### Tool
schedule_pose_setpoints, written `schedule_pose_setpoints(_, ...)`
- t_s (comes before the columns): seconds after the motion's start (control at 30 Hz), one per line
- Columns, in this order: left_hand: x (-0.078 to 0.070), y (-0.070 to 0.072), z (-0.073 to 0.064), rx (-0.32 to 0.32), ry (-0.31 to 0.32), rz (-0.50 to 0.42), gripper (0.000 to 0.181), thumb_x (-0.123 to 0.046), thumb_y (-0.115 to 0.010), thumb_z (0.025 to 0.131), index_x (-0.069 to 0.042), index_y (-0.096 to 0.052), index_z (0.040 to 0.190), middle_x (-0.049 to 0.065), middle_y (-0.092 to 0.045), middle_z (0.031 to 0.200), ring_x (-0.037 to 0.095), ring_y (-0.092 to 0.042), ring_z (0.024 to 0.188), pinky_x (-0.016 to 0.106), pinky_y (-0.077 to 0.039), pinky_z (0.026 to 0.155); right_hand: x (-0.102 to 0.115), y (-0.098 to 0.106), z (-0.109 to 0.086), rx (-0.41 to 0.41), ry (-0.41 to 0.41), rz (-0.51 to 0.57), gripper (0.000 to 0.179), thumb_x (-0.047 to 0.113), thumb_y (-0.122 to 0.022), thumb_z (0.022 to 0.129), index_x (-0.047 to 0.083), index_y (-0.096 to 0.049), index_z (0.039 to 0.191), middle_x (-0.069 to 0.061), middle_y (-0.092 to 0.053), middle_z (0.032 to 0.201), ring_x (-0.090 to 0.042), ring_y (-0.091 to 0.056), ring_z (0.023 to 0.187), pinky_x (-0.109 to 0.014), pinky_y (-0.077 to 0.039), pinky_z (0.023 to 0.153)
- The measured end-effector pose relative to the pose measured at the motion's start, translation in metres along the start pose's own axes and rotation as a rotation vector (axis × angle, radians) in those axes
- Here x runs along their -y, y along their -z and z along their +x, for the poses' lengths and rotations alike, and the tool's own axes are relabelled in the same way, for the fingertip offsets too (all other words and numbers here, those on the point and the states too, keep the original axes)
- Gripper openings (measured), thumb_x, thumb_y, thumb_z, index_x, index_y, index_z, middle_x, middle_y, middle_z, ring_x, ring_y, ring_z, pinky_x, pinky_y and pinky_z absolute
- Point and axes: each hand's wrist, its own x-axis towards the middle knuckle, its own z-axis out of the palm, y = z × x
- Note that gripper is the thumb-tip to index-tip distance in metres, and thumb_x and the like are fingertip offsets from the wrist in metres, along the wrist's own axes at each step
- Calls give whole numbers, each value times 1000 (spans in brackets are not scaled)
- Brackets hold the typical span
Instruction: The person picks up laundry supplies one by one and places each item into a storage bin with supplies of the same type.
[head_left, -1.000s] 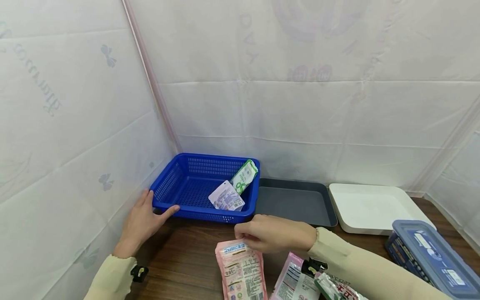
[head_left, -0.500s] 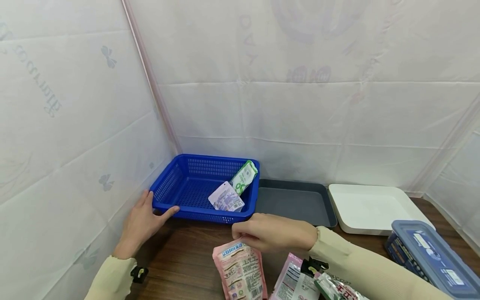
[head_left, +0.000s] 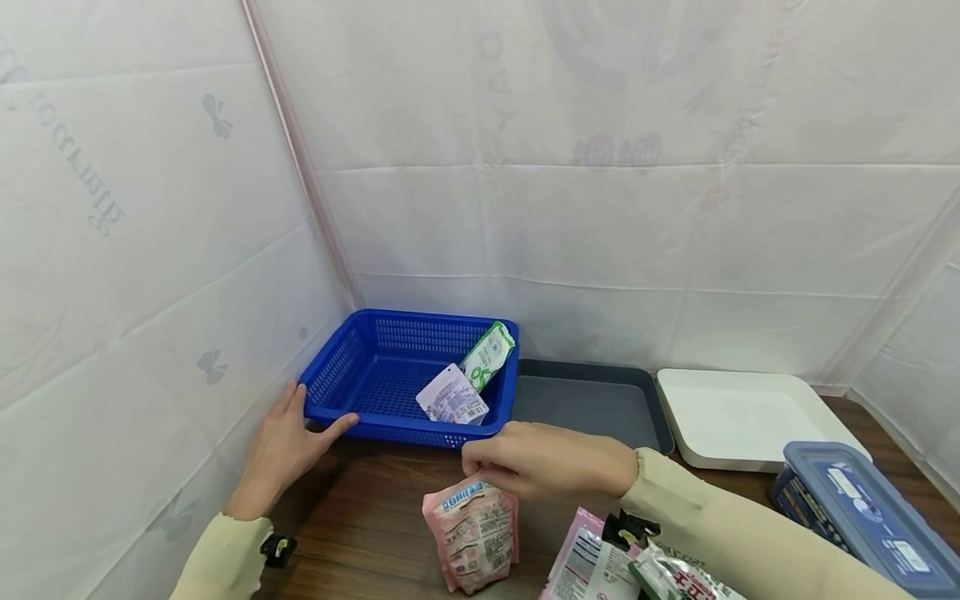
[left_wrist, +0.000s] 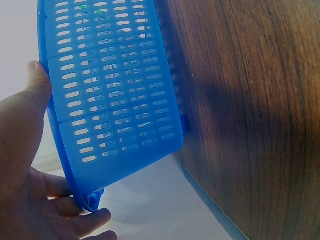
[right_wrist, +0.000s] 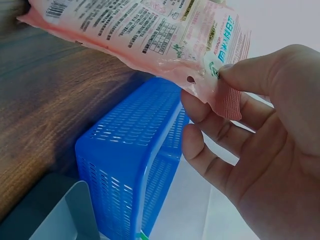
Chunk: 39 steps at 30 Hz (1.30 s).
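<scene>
My right hand (head_left: pixel 540 458) pinches the top corner of a pink printed pouch (head_left: pixel 476 533) between thumb and fingers. In the right wrist view the pouch (right_wrist: pixel 150 37) stretches out from the thumb, its small hang hole beside the fingertips. The left hand (head_left: pixel 281 450) holds the near left corner of a blue plastic basket (head_left: pixel 420 429). Its thumb lies along the front rim and its fingers bend round the corner, as the left wrist view of the basket (left_wrist: pixel 115 85) shows. Inside the basket lie a purple-and-white packet (head_left: pixel 453 393) and a green-and-white packet (head_left: pixel 490 354).
Right of the basket stand a dark grey tray (head_left: pixel 585 408), a white tray (head_left: pixel 757 417) and a blue lidded box (head_left: pixel 862 508). A pink-and-white packet (head_left: pixel 588 562) and a green-and-red packet (head_left: pixel 678 575) lie near the right forearm. White sheets (head_left: pixel 600 233) enclose the table (head_left: pixel 360 517).
The right hand has lifted the pink pouch; its bottom edge has risen into view and it tilts more upright. The left hand and basket stay almost where they were.
</scene>
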Motion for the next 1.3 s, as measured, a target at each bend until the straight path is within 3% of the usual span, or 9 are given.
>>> schedule_pose_setpoints(0.33, 0, 1, 1, 12, -2, 1, 118, -71, -67, 87, 20, -28, 151, 44, -24, 156, 64, -33, 136, 70, -32, 108, 0, 8, 0, -14, 28, -55, 14, 14, -50, 109, 22, -60, 103, 15, -51, 79, 4, -45, 64, -11, -38, 58)
schedule_pose_setpoints(0.67, -1, 2, 2, -10, -4, 19, 118, -71, -68, 86, 20, -30, 151, 44, -27, 155, 63, -35, 135, 71, -35, 106, 6, 28, -4, -23, -32, -59, 15, 18, -48, 110, 24, -60, 104, 15, -48, 74, 2, -46, 62, -16, -38, 55)
schedule_pose_setpoints(0.93, 0, 1, 0, -5, -3, 15, 118, -71, -68, 86, 19, -30, 151, 43, -27, 155, 63, -35, 136, 71, -34, 106, 6, 39, 2, -8, 17, -55, 13, 11, -50, 108, 17, -61, 107, 12, -47, 68, 3, -42, 55, -14, -34, 51)
schedule_pose_setpoints(1.3, 3, -1, 0, -24, -12, 16, 119, -73, -66, 86, 20, -31, 151, 43, -28, 155, 63, -35, 135, 71, -34, 106, 5, 47, 5, -47, 76, -78, 11, 9, -53, 106, 15, -62, 105, 12, -48, 69, 4, -40, 54, -14, -34, 51)
